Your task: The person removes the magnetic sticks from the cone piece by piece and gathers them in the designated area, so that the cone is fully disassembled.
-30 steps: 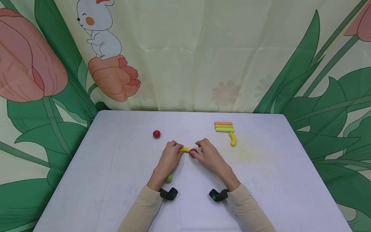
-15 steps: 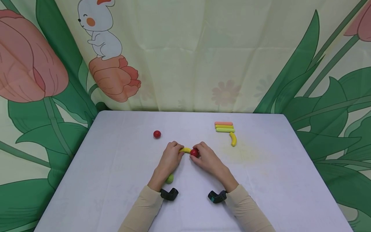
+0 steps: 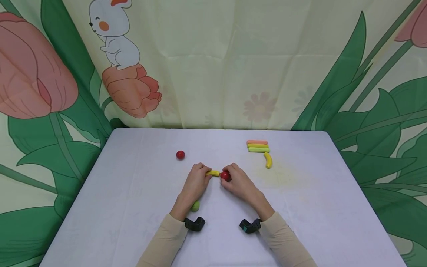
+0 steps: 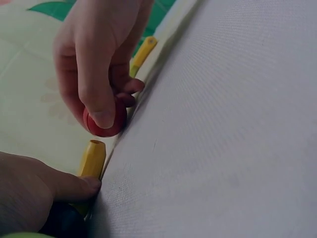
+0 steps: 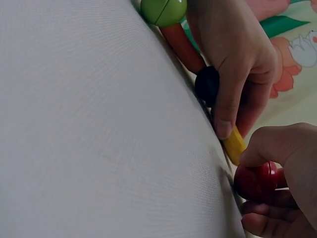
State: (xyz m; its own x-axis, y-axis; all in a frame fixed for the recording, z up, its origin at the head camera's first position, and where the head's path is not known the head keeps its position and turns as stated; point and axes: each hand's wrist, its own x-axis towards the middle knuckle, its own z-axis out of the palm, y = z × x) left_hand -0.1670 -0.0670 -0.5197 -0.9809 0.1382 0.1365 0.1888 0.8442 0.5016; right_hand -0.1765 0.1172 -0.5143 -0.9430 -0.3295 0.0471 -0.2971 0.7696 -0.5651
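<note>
Red glossy ball [image 3: 225, 176], curved yellow piece [image 3: 214, 173], right and left hands [image 3: 241, 184] [image 3: 195, 183] pinching them respectively

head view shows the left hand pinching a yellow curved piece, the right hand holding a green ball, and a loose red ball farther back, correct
One slip: the held ball in the right hand is red, not green, as the head view shows. The left hand does pinch the yellow curved piece, and the loose red ball is farther back.

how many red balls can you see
2: the held ball in the right hand, and the loose ball farther back on the table, to the left. More may be hidden.
</note>
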